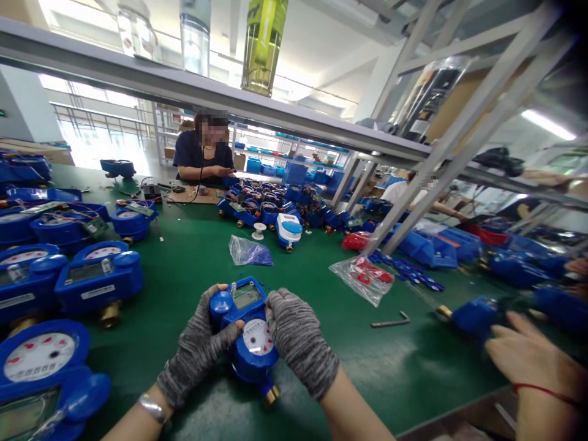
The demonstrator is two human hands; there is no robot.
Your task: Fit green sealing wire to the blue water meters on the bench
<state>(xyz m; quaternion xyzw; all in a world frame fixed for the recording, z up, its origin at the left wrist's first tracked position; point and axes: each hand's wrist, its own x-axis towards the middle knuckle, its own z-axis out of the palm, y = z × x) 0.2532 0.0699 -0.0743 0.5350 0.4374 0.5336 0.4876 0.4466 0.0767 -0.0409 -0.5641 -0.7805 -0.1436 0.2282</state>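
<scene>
A blue water meter (248, 331) with a small display and a round white dial lies tilted in front of me, its brass pipe end pointing toward me. My left hand (202, 343), in a grey knitted fingerless glove, is closed around its left side, thumb on the front between display and dial. My right hand (298, 337), gloved alike, is closed against the meter's right edge beside the display. Its fingertips are curled and pressed together; whatever they pinch is hidden. Just beyond the meter lies a clear bag (250, 251) of small blue-violet parts.
More blue meters (98, 278) stand along the left, and a heap of them (266, 202) lies farther back. A hex key (390, 321) and a bag of red rings (362, 277) are at right. A co-worker's hand (528, 349) is at the right edge; another person (204, 150) sits opposite.
</scene>
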